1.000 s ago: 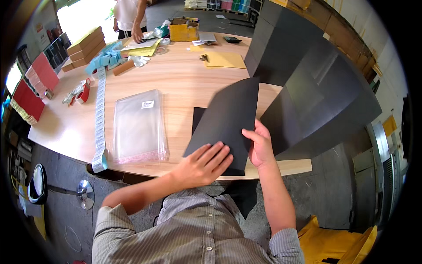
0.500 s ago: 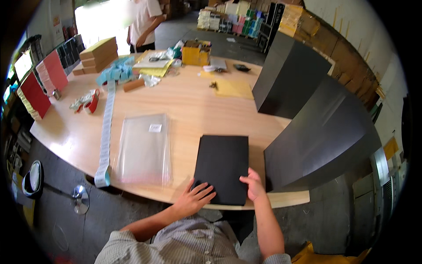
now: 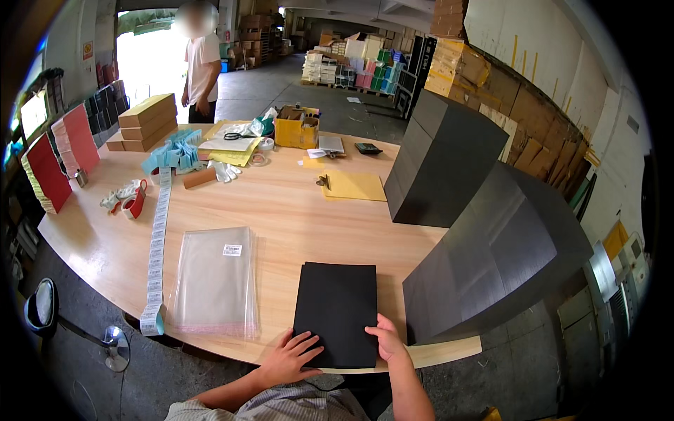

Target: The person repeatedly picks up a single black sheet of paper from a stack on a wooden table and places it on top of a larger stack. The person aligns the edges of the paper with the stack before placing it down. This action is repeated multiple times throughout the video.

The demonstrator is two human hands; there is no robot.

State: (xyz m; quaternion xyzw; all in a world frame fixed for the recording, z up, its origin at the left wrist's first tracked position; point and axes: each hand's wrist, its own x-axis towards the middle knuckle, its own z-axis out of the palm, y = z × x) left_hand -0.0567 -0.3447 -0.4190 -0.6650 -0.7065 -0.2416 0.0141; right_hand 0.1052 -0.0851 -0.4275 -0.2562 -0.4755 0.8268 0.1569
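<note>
A stack of black card sheets (image 3: 337, 302) lies on the table right in front of me, its upper edges slightly uneven. My left hand (image 3: 291, 356) rests on its lower left corner, fingers stretched out and spread over the top sheet. At the stack's right edge is my right hand (image 3: 390, 342), thumb on the top sheet and the other fingers curled along the side, partly hidden. To the left lies a pile of clear plastic bags (image 3: 214, 281) with a small white label on the top one.
Two tall black stacks (image 3: 484, 259) (image 3: 439, 154) stand at the right. A label strip (image 3: 158, 238) runs along the left. Farther off are a tape dispenser (image 3: 133, 203), a yellow clipboard (image 3: 354, 186), a cardboard box (image 3: 296, 128) and brown boxes (image 3: 149, 121). A person (image 3: 202, 70) stands beyond the table.
My view has tilted up, so the table sits lower in the picture. Both hands keep nearly the same places on the black stack. The person beyond the table stands with arms lowered.
</note>
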